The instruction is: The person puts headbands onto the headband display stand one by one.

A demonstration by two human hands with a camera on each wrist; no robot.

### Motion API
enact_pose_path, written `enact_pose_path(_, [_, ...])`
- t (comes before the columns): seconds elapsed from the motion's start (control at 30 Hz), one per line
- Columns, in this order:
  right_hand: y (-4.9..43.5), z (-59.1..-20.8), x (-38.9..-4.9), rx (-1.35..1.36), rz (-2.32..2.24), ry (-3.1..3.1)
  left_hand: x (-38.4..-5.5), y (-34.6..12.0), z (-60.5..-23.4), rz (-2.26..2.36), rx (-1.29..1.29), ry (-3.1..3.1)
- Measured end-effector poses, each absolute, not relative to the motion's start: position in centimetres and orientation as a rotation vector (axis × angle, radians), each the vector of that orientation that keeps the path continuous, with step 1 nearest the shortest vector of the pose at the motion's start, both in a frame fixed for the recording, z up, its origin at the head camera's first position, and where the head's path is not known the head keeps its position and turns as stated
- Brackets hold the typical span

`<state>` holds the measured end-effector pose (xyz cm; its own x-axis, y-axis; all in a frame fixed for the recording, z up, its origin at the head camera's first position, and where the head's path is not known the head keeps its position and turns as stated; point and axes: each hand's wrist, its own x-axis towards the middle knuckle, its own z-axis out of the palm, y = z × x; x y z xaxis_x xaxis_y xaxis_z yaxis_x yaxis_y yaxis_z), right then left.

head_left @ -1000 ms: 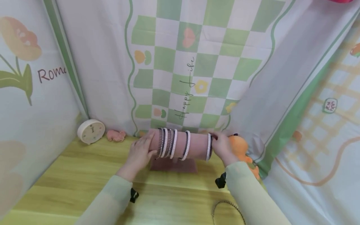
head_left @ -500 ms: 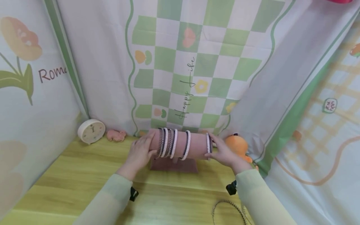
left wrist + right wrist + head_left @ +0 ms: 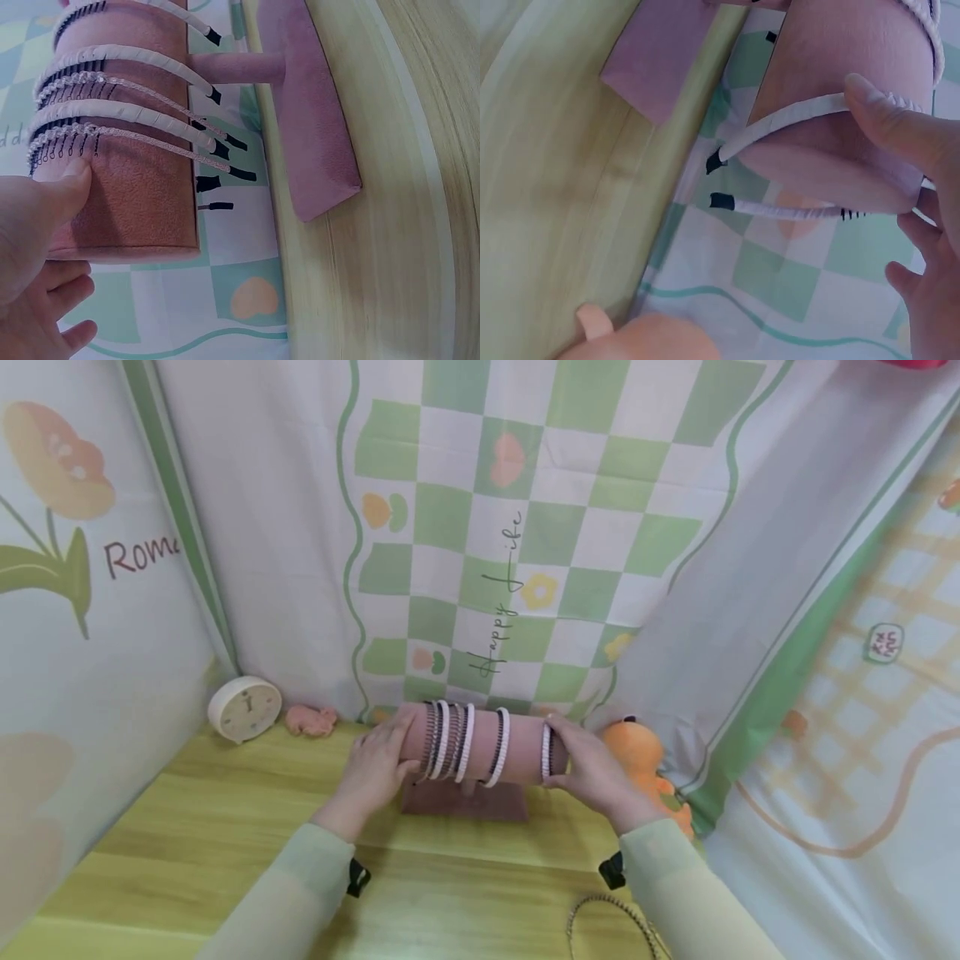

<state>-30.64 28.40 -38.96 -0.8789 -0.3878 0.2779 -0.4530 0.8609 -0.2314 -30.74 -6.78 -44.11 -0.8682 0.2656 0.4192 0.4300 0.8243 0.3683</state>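
Headband [image 3: 799,112] at roll's [image 3: 847,49] edge, gap leftward

I can read "Happy Life" running up the checked cloth [image 3: 555,539]. The left cloth [image 3: 90,647] says "Rom", then cuts off.

Headbands [image 3: 502,748] sit on the stand [image 3: 524,745], which rests on the worktop [image 3: 465,881]; curtain [image 3: 501,547] behind, clock [image 3: 245,710] left, stuffed toy [image 3: 634,750] right, loose band [image 3: 604,898] front right.

Pink roll [image 3: 483,747], white headbands [image 3: 150,116] tipped black
Green and white checks cover the backdrop [image 3: 502,539]; the table [image 3: 420,893] is yellow, the toy [image 3: 634,747] orange.
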Motion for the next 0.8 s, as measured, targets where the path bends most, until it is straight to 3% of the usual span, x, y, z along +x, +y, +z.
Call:
enact_pose_path(0.3, [27.5,-38.5,-30.6,0.668,0.094,-2.767,-30.7,-6.9,-43.9,-0.663,-0.522,-2.655])
enact_pose_path(0.8, [26.7,-38.2,-31.0,0.764,0.265,-2.8,-30.7,-6.7,-43.9,-0.675,-0.524,-2.655])
